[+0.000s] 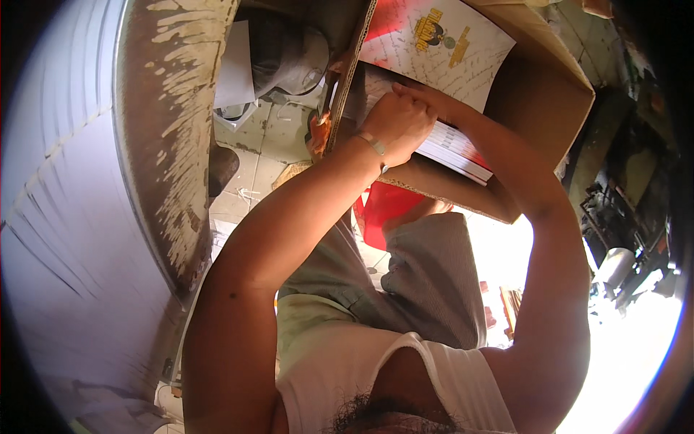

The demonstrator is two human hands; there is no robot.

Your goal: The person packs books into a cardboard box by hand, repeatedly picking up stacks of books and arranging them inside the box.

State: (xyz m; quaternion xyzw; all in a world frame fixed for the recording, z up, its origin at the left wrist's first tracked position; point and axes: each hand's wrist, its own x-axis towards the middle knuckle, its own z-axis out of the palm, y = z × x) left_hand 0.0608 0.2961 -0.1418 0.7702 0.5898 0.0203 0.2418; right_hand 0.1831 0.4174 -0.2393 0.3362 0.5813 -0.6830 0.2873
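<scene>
Grip, two bare hands: the left hand [401, 123] has its fingers bent, knuckles up; the right hand [432, 103] comes in from the other side and meets it, partly covered. Fingertips are largely hidden; whether either has hold of anything, or how far open it is, cannot be told.

Location: over the booklet stack [457, 150], inside an open corrugated cardboard box [542, 116], toward its near wall. One white-covered booklet [444, 54] lies face up in the far part of the box.

Handling (judged): single copies light, thin and flexible; the stack heavy for its size. Smooth covers probably slide on one another; corners likely to crease. Best held by two opposite edges, thumb above, fingers beneath, a few copies at a time.

Appearance: the stack shows pale, even edges in close layers, reddish toward the right end; spines or fore-edges, unclear. White cover with faint grey script, yellow lettering, a small cartoon head, and a red patch at upper left.

Also present: bracelet [371, 142], left wrist; pale tiled floor [278, 134].
</scene>
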